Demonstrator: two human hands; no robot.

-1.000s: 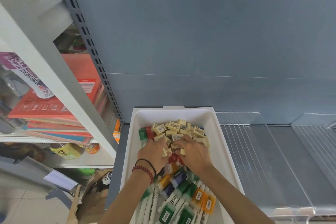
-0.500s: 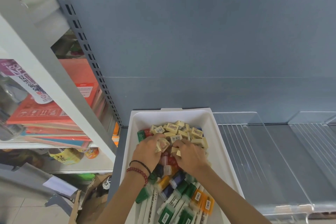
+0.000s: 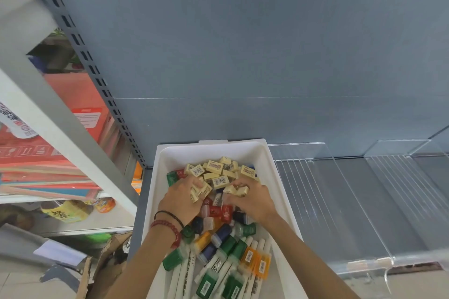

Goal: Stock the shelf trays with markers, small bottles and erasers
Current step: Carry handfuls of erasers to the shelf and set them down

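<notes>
Reaching into a white tray (image 3: 211, 152) that sits at the left end of a grey shelf (image 3: 379, 201), both hands work in the heap of cream erasers (image 3: 220, 170) piled against its far end. The left hand (image 3: 181, 198), with a black cord and a red beaded bracelet (image 3: 167, 223) at its wrist, has its fingers (image 3: 193, 182) curled round several erasers, which show between the fingers and the palm. The right hand (image 3: 255, 202) lies just beside it, a narrow gap between the two, and its fingers (image 3: 254, 185) are likewise bent round a small clutch of erasers held at their tips. Below the hands, in the middle of the tray, lie small bottles (image 3: 218, 212) in red, blue, yellow and green, tumbled on their sides; some are hidden under the wrists. At the near end lie markers (image 3: 218, 262) with white barrels and green or orange caps, roughly lengthwise along the tray, barcode labels showing on several caps. To the right of the tray, clear plastic dividers (image 3: 301, 153) stand on the shelf and split it into lanes that run front to back. A blue-grey back panel (image 3: 243, 43) rises behind, and a slotted upright (image 3: 97, 75) edges it on the left. Beyond the upright, on another rack, lies a stack of red and orange boxes (image 3: 48, 148), and a torn cardboard box (image 3: 104, 267) sits on the floor below.
</notes>
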